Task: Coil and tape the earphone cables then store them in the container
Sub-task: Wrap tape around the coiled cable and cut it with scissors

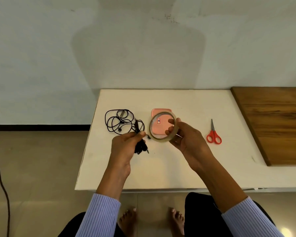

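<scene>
Here, above a white tabletop point(186, 168), the left hand point(126, 146) pinches a coiled bundle of black earphone cable point(140, 147) while the right hand point(186, 137) grips a clear ring-shaped roll of adhesive tape point(162, 135). A second, loose tangle of black earphone cable point(120, 121) lies on the table beside a pink rounded plastic container point(161, 111); red-handled scissors point(214, 134) rest well apart, to the right.

A home room: tiled floor point(32, 159), low white table point(161, 168), bare feet point(126, 218).

Left hand point(126, 142) raised, fingers curled, pinching a bundle; right hand point(183, 134) raised beside it, fingers gripping a ring.
</scene>
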### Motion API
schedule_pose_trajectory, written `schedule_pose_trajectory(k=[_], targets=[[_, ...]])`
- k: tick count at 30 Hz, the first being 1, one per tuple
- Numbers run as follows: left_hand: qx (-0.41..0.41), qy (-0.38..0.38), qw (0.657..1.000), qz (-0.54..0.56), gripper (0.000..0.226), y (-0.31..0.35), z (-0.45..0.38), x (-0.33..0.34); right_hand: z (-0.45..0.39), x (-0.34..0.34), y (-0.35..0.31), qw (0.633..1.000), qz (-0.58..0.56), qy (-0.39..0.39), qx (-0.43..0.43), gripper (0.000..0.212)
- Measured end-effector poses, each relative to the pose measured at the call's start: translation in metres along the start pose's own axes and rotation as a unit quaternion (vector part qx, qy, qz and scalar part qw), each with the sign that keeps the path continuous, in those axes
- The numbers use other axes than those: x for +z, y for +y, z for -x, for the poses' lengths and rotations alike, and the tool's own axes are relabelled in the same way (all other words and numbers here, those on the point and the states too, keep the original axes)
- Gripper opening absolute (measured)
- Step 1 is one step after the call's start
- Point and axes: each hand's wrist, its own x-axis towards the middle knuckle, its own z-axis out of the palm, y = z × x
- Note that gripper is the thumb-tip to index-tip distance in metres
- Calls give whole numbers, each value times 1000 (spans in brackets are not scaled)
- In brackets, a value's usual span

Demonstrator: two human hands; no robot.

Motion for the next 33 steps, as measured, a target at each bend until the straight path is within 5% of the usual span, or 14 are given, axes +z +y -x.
schedule_pose_trajectory(k=[7, 25, 33], targets=[[-79, -121, 985, 99, 15, 7, 3, -2, 12, 9, 4, 960, 263, -44, -83, 24], [-155, -122, 962, 187, 13, 17, 2, -13, 16, 4, -1, 871, 383, -213, -222, 46], [-169, -117, 949, 238, 8, 15, -4, -23, 14, -1, -1, 860, 407, -181, -248, 28]])
